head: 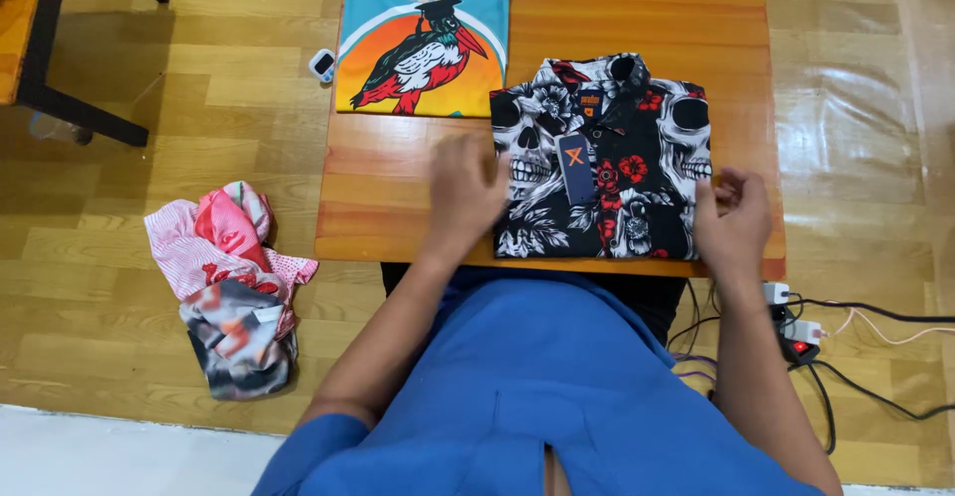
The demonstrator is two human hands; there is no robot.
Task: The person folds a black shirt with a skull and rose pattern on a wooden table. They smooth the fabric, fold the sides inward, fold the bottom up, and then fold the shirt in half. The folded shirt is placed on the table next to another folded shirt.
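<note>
Two bare hands frame a folded black short-sleeved shirt printed with white skulls and red flowers (602, 173), which lies on the near right part of a low orange-brown wooden table (398, 217). The left hand (465, 190) rests flat with its fingers loosely spread; its fingertips reach the shirt's left edge, and it holds nothing. The right hand (733, 219) sits at the shirt's lower right corner, fingers curled narrow as if pinching or tucking the cloth edge; whether any fabric is actually between the fingers cannot be told from here.

Judging by this, the work in hand is squaring off the fold. To do it well, the left palm should press the side seam flat while the right hand draws its corner in line with the near edge, so both sides come out parallel. A dark hang tag with an orange mark (575, 166) lies on the shirt front between the hands and is best left flat on top.

Beyond the left hand lies a folded teal shirt with a bird on an orange disc (423, 38), just touching the skull shirt's far corner. Well apart to the left, on the wooden floor, sits a crumpled heap of pink and grey clothes (231, 287).
</note>
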